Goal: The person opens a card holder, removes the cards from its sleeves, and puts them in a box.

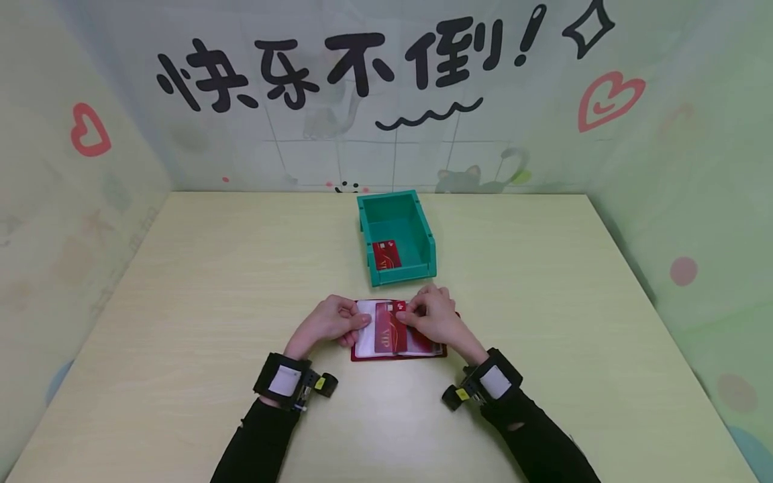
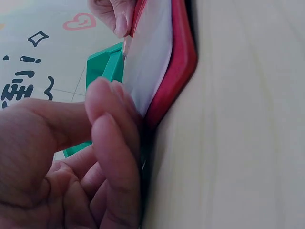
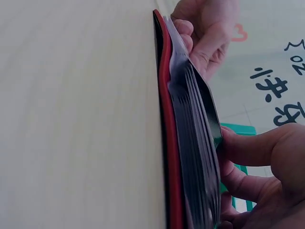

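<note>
In the head view a red-covered card holder (image 1: 398, 357) with whitish sleeves lies open on the table. A red VIP card (image 1: 385, 332) lies over its middle, seemingly partly within a clear sleeve. My right hand (image 1: 436, 315) pinches the card's upper right edge between thumb and finger. At the holder's left edge, my left hand (image 1: 334, 320) pinches a sleeve page. The right wrist view shows several stacked sleeves (image 3: 195, 138) above the red cover (image 3: 170, 124), with my right thumb against the top one.
Behind the holder stands a green bin (image 1: 401, 274) with another red card (image 1: 386, 255) inside, near its front left. The table (image 1: 241, 268) is bordered by printed walls at the back and both sides.
</note>
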`<state>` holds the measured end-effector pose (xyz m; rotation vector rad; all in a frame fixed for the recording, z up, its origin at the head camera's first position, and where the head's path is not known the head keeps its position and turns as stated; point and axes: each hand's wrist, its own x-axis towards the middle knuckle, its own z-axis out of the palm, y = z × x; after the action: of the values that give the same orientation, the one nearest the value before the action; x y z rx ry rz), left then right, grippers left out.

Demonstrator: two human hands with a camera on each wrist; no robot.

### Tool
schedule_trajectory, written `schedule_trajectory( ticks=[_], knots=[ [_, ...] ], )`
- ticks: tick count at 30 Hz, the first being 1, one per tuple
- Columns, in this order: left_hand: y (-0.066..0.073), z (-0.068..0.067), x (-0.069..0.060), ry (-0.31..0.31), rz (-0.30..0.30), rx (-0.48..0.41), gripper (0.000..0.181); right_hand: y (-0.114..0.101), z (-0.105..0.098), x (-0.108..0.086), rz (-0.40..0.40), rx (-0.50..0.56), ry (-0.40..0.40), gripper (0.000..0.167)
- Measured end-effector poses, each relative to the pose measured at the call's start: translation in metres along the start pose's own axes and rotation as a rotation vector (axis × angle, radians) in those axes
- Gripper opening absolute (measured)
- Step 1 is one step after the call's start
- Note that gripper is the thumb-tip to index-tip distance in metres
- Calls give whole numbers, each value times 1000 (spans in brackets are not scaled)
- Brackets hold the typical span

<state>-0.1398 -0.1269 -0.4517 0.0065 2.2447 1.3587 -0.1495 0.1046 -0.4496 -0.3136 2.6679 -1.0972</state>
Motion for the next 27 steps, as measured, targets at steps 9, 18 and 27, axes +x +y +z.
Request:
schedule_trajectory(
  ticks=[9, 18, 27],
  knots=[
    [-1, 0, 1, -10, -5, 5, 21, 11, -27, 2, -19, 118, -135, 19],
    [-1, 2, 1, -8, -22, 19, 21, 7, -46, 8, 12, 163, -171, 23],
    [-3, 1, 2, -18, 11, 4, 21, -32, -59, 39, -121, 94, 118, 37]
  ],
)
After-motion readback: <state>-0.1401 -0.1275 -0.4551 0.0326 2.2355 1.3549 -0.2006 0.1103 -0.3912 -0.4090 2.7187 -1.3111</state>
